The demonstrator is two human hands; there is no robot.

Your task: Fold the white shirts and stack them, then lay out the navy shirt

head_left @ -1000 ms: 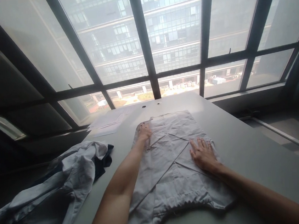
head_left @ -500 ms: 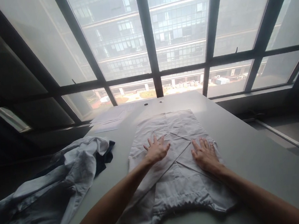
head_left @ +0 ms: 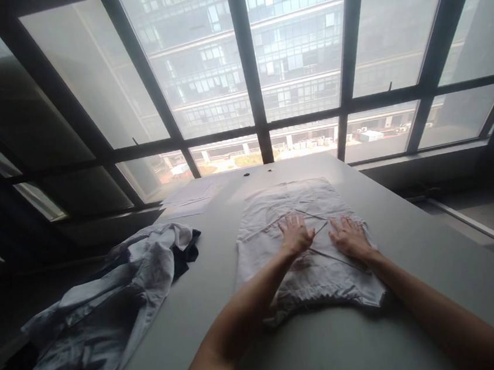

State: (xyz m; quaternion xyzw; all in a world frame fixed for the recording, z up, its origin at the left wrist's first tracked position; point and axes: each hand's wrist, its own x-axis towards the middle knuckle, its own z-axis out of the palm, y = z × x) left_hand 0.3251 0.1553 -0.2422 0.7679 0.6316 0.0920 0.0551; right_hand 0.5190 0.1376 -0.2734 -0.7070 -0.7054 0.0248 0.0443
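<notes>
The garment (head_left: 264, 245) is being pressed onto the table (head_left: 411, 238) by the left hand (head_left: 296, 236) and right hand (head_left: 350, 237), fingers apart, nothing clamped, and is being judged light, soft, best gripped at its far corners.

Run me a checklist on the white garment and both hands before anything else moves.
1. Left hand on the white garment: ok, it appears to rest near the middle, fingers spread.
2. Right hand on the garment: ok, laid toward its right side.
3. Near edge smooth: not ok, it is gathered and puckered.
4. Garment apart from the clothing pile: ok, bare table lies between.
5. Papers away from the garment: ok, they lie beyond it to the left.
6. Underside free of creases: cannot tell, hidden.
</notes>
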